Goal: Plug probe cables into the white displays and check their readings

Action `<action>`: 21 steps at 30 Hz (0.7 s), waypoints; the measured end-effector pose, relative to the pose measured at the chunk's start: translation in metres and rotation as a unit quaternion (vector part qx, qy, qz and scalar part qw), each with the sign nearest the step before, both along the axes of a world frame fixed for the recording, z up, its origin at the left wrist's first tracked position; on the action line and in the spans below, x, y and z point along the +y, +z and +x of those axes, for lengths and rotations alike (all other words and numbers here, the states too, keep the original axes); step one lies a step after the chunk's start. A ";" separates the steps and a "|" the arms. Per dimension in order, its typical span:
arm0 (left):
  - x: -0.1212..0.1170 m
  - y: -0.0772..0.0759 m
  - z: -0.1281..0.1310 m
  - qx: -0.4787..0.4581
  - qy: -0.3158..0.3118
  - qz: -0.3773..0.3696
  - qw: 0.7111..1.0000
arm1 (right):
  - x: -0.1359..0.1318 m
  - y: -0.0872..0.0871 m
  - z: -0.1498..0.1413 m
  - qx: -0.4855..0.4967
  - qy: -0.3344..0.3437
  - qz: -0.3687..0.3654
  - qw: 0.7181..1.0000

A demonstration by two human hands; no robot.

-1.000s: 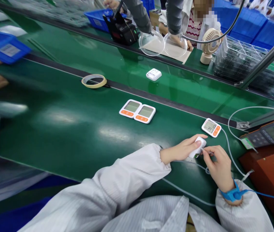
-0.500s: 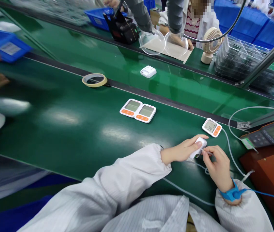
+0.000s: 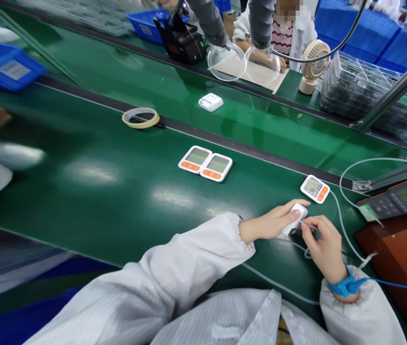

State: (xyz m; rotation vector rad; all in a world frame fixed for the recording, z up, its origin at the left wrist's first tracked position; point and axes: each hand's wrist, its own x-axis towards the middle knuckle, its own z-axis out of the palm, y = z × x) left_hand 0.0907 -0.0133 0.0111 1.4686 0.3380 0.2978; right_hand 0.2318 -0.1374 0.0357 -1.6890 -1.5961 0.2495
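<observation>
"White device [image 3: 300, 209], where did you have it?"
"Your left hand [image 3: 277, 222] gripped it over the green desk [image 3: 124, 206]; your right hand [image 3: 321, 244] pinched narrowly at its side, near the orange-buttoned display [image 3: 312, 187]."

Glossy, smooth green tabletop [image 3: 81, 201]; smooth white plastic device [image 3: 293, 221]; matt, wrinkled cloth sleeves [image 3: 174, 268]; glossy blue plastic bin [image 3: 12, 67].
</observation>
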 end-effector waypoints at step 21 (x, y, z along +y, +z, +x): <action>-0.002 0.003 -0.001 0.007 -0.016 0.056 0.998 | 0.001 -0.004 -0.006 0.026 -0.004 0.014 1.000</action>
